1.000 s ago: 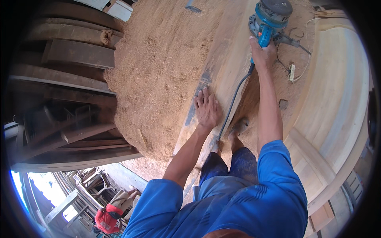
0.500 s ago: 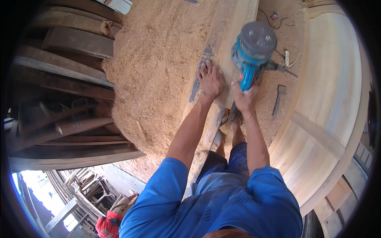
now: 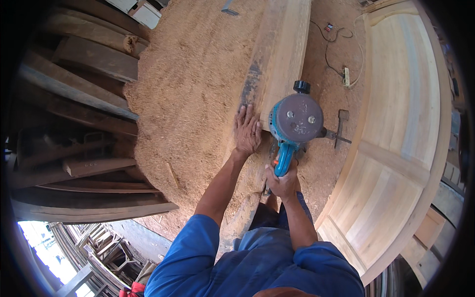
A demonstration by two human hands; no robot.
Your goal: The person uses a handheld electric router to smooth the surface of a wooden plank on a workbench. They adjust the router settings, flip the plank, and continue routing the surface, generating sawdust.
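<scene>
My right hand (image 3: 282, 179) is closed around the rear handle of a teal power router (image 3: 300, 118). Two screws mark its round dark cap, and a black knob sticks out at its far side. The tool stands at the right side of the near end of a long wooden plank (image 3: 282, 54), and its base is hidden beneath the body. To the left of the router, my left hand (image 3: 247, 132) lies flat at the plank's near left edge. Its fingers point away from me and grip nothing.
Shavings (image 3: 193, 94) cover the floor at left, beside stacked dark boards (image 3: 96, 57). A large panelled wooden door (image 3: 396, 114) lies at right. Between it and the plank are a hammer-like tool (image 3: 340, 127), a white power strip (image 3: 346, 77) and a loose cord (image 3: 327, 54).
The router has come back along the plank toward me, to its near end, with my right hand on it. Its black knob now shows. My left hand stays at the plank's left edge.
</scene>
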